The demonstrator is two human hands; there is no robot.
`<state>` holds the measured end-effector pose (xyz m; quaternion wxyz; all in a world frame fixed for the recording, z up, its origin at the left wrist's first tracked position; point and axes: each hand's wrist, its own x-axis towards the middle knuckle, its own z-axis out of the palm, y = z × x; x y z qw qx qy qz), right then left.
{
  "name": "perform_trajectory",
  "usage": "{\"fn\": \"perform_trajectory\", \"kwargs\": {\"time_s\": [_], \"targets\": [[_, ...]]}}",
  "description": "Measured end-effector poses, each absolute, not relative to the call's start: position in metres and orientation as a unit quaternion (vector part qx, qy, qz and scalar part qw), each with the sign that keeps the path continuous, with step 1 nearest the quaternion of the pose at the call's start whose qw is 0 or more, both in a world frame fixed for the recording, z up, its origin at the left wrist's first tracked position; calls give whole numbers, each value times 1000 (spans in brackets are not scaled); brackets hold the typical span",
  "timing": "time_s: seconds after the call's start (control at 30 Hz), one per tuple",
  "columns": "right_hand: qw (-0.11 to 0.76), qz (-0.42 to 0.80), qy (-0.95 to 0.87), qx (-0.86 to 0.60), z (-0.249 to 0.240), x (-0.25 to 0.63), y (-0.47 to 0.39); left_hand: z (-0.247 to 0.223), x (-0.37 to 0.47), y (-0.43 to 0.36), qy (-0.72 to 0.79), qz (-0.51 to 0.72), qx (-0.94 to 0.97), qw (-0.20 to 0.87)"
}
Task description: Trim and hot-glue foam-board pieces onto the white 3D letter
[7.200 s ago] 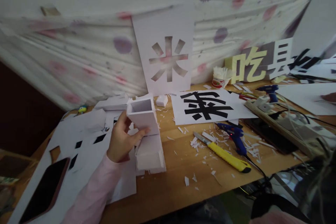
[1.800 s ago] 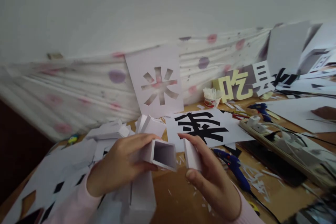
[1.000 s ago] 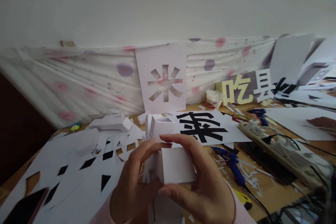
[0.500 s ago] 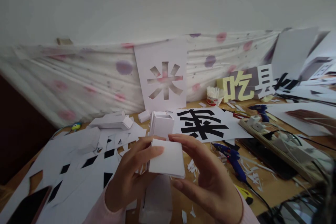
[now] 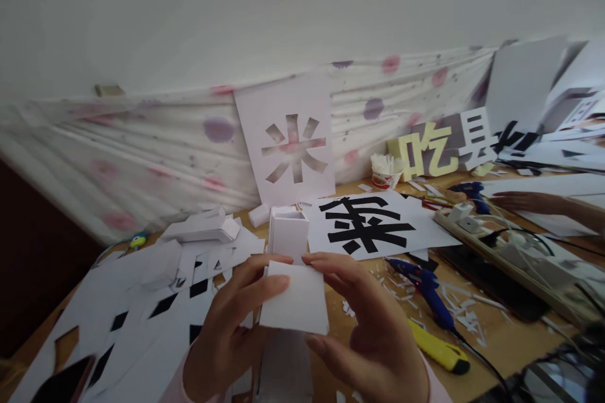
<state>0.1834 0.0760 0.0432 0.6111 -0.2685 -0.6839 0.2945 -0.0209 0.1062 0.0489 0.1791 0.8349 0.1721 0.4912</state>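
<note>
Both hands are on a small white board piece with a square face, held over the table in front of me. My left hand grips its left side, the thumb flat on the face and the fingers behind. My right hand curves round the right side, with fingertips at the upper corner and the thumb at the lower corner. Under the piece is a longer white box form; I cannot tell whether they are joined. Just beyond stands an open-topped white box.
A blue glue gun and a yellow cutter knife lie at right among scraps, near a power strip. Cut sheets cover the left. A stencil board leans behind. Another person's hand rests at far right.
The view has shifted slightly, showing more of the yellow cutter knife. Both hands still hold the white piece, its face tilted a little differently. The other person's hand has moved left.
</note>
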Motion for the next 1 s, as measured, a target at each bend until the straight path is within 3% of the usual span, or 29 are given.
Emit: {"fn": "perform_trajectory", "kwargs": {"time_s": [0.47,0.7,1.0], "targets": [[602,437,-620,-249,47,191,80,31,-14,104,256,532,781,201],[607,410,-638,-237,46,200,86,42,-1,108,183,550,786,215],[597,419,-632,-263,46,195,86,49,-10,105,214,501,822,163]]}}
